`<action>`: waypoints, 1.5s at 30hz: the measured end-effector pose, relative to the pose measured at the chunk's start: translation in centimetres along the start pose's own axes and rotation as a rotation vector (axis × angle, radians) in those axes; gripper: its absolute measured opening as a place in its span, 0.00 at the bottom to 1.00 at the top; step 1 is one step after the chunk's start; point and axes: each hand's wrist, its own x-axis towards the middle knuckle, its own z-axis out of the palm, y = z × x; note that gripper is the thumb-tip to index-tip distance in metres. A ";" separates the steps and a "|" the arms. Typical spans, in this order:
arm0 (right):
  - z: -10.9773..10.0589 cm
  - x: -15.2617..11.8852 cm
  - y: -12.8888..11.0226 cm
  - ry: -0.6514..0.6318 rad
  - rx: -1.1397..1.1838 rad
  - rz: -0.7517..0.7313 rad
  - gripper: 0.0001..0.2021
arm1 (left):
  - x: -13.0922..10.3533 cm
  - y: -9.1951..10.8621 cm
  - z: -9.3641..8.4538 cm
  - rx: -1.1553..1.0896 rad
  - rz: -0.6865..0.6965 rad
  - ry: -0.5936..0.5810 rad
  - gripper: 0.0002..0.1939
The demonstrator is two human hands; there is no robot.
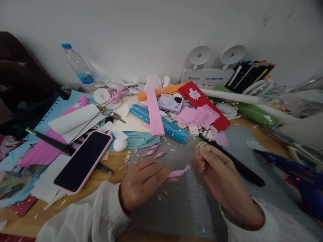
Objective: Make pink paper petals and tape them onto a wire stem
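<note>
My left hand (145,183) is closed on a pink crepe paper strip (176,173), whose free end is twisted and points to the right. A short gap separates that end from my right hand (215,171). The right hand's thumb and fingers are pinched together, and I cannot make out anything between them. Three small twisted pink paper pieces (149,153) lie on the grey mat (181,205) just beyond my left hand. Farther back rests a long flat pink crepe strip (154,112), across a blue roll in clear wrap (174,129).
A phone (83,161) lies at the left, and a blue glue gun (292,174) with a red light at the right. Cut pink paper squares (196,115) are piled near a red strip (217,117). A water bottle (79,65) stands by the wall. Scraps litter the table.
</note>
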 end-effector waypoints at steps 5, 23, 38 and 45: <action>0.2 0.0 0.0 0.005 -0.001 0.075 0.19 | 0.3 0.2 -0.3 0.012 0.001 0.030 0.03; 0.3 -0.3 1.2 -0.096 -0.216 -0.033 0.06 | 0.5 0.2 -0.6 -0.002 -0.055 0.097 0.05; 1.0 -0.5 1.0 -0.325 -0.446 0.081 0.09 | -0.2 0.1 0.1 0.172 0.126 -0.115 0.04; 0.8 -0.3 0.9 -0.304 -0.461 0.000 0.06 | -0.2 0.3 0.5 0.113 0.025 -0.185 0.07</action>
